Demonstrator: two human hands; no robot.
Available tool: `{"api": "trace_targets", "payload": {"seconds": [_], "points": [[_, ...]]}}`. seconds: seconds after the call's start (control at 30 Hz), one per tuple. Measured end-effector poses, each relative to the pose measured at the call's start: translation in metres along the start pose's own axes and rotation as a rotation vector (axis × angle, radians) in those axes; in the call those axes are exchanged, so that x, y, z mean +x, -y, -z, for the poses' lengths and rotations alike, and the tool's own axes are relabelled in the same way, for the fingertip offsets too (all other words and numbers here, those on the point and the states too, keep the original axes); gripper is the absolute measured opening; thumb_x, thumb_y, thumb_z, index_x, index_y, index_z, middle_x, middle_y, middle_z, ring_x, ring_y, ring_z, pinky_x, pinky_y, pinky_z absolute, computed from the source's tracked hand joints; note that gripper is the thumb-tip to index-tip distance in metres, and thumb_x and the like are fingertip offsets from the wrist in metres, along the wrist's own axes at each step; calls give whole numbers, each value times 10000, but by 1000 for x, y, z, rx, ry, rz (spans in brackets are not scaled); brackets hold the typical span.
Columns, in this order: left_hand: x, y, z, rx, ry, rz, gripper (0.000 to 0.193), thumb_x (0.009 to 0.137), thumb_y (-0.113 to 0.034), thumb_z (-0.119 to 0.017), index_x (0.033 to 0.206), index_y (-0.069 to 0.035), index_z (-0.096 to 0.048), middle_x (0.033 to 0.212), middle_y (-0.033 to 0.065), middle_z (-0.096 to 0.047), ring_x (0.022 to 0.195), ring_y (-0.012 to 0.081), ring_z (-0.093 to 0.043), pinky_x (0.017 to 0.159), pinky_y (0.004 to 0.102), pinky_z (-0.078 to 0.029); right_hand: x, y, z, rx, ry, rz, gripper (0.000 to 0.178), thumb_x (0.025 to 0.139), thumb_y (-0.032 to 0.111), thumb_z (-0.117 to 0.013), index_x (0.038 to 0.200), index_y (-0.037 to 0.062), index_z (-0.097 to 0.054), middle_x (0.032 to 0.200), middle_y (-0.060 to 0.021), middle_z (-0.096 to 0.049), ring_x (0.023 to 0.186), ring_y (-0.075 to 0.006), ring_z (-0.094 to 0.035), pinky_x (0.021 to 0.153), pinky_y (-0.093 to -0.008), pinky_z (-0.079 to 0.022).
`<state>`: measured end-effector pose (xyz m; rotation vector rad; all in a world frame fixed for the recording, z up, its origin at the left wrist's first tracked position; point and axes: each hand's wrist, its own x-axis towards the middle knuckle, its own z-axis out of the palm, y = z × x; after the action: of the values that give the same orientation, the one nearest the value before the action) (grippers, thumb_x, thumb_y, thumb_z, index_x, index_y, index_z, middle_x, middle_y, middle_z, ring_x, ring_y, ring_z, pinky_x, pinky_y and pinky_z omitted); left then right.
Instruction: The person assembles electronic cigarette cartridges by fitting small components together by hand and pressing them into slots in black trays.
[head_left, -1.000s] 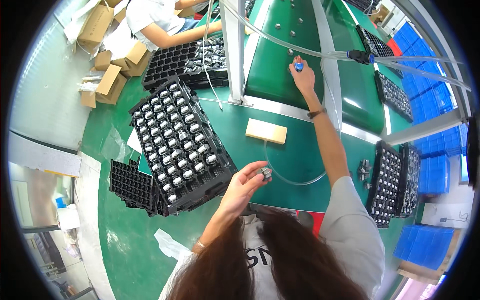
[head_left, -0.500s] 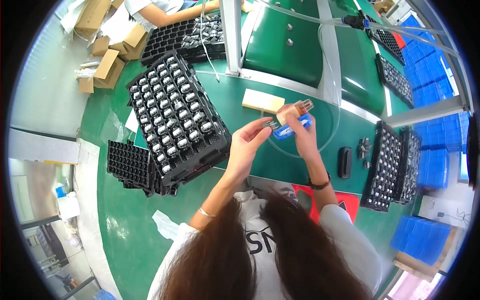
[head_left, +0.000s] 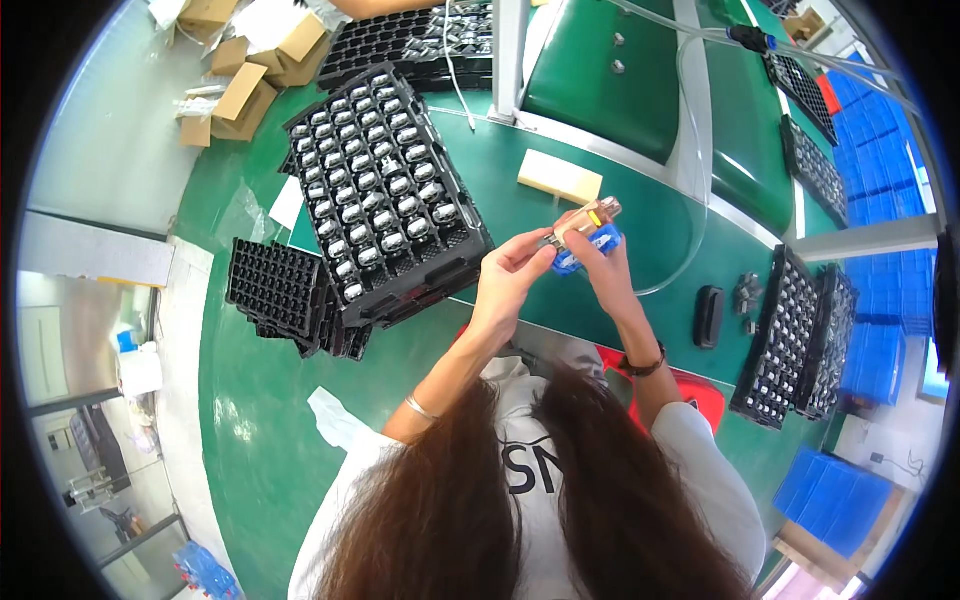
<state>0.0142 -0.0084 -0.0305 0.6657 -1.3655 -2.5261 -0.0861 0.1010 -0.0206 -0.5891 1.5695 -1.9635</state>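
Observation:
My left hand (head_left: 508, 280) pinches a small silvery metal part (head_left: 548, 243), mostly covered by its fingertips. My right hand (head_left: 607, 275) is closed around a handheld device with a clear, copper-coloured body (head_left: 590, 217) and a blue section (head_left: 602, 241). Both hands meet over the green table, and the metal part lies against the device's left end. Whether it sits inside that end I cannot tell. Left of my hands, a black tray (head_left: 468, 245) holds rows of silvery metal parts. Beyond them is a pale yellow block (head_left: 560, 177).
To the right lie a black oblong object (head_left: 709, 317), several loose metal parts (head_left: 747, 293) and filled black trays (head_left: 775, 340). Black trays (head_left: 275, 290) are stacked at left. A metal post (head_left: 509, 60) and clear tubing (head_left: 690, 240) stand beyond. Another person's arm (head_left: 385, 8) shows at the top.
The whole view has shifted. My left hand has come closer to the right, bringing the metal part up against the device's end. Both hands keep their hold.

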Motion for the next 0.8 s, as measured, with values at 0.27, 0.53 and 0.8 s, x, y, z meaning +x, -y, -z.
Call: {"api": "trace_targets", "payload": {"seconds": [0.27,0.53,0.8], "points": [[-11,-53,13,884,-188,-640,346,777,-97,-663,1108,-49,-576,1111,97,-574,998,237,-554,850,328,-451,68,-20,44,-304,-231,46,302,808,266,-652,956,5,-614,841,-56,-644,765,-113,-612,658,-265,-474],[3,-74,62,1494,-387,-713,149,738,-87,-665,884,-63,-651,937,63,-621,885,256,-561,805,346,-439,93,-26,30,-942,-203,255,347,773,335,-649,902,16,-605,756,-184,-623,712,-348,-601,651,-390,-479],[7,-78,68,1195,-336,-669,66,744,-43,-642,807,-22,-638,956,99,-646,910,253,-607,820,333,-455,75,-23,35,-957,-230,216,572,670,322,-772,1088,36,-504,831,-127,-607,745,-255,-600,681,-340,-468]]}}
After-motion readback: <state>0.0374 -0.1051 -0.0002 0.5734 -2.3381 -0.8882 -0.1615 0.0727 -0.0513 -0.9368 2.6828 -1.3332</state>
